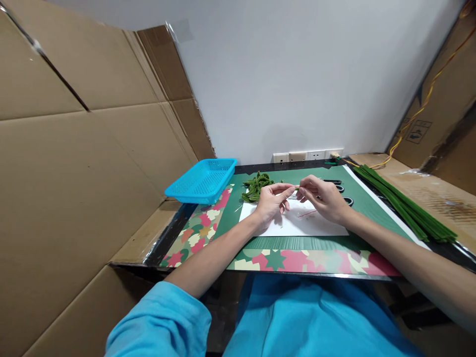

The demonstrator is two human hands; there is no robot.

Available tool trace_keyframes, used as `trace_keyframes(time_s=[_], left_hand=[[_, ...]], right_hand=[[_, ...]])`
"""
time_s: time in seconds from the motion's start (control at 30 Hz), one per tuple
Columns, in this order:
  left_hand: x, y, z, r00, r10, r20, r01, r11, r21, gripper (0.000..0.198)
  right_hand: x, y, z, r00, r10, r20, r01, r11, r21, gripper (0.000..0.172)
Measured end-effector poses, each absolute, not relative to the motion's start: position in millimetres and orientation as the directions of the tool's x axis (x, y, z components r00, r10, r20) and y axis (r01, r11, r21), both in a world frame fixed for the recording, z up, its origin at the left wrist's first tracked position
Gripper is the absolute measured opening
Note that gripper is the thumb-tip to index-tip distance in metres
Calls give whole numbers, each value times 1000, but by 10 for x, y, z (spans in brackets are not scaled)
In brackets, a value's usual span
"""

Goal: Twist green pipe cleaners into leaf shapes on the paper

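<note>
My left hand (274, 202) and my right hand (322, 198) meet above a white sheet (297, 225) on the green mat. Between their pinched fingertips is a small green piece (296, 188), mostly hidden by the fingers. A pile of curled green pieces (256, 186) lies just beyond and left of my left hand. Thin red strands (307, 214) rest on the sheet below my right hand. Black-handled scissors (348, 201) lie to the right, partly covered by my right hand.
A blue perforated basket (204, 181) stands at the table's back left. Long green fuzzy stems (405, 203) lie in a bundle at the right. Cardboard (74, 188) rises on the left, and wall sockets (316, 155) line the back. A yellow cable (420, 106) hangs at the right.
</note>
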State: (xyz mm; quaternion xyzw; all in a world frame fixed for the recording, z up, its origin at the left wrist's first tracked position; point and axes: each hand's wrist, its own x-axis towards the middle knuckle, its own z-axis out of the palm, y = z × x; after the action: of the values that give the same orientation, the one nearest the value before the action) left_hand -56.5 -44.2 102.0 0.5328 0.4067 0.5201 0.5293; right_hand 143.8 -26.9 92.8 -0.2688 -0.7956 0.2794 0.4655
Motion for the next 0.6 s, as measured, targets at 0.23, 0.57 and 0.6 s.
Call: trace_keyframes(time_s=[0.23, 0.57, 0.6], left_hand=[[-551, -440, 1028, 90, 989, 119, -95, -110, 989, 58], [-564, -437, 1018, 79, 990, 114, -94, -106, 990, 55], [-563, -435, 1017, 78, 990, 114, -96, -106, 990, 55]], right_hand=[[1423, -272, 935, -425, 697, 578, 129, 678, -724, 34], [1431, -261, 932, -443, 698, 563, 117, 667, -735, 34], [1431, -264, 936, -445, 697, 562, 121, 668, -734, 34]])
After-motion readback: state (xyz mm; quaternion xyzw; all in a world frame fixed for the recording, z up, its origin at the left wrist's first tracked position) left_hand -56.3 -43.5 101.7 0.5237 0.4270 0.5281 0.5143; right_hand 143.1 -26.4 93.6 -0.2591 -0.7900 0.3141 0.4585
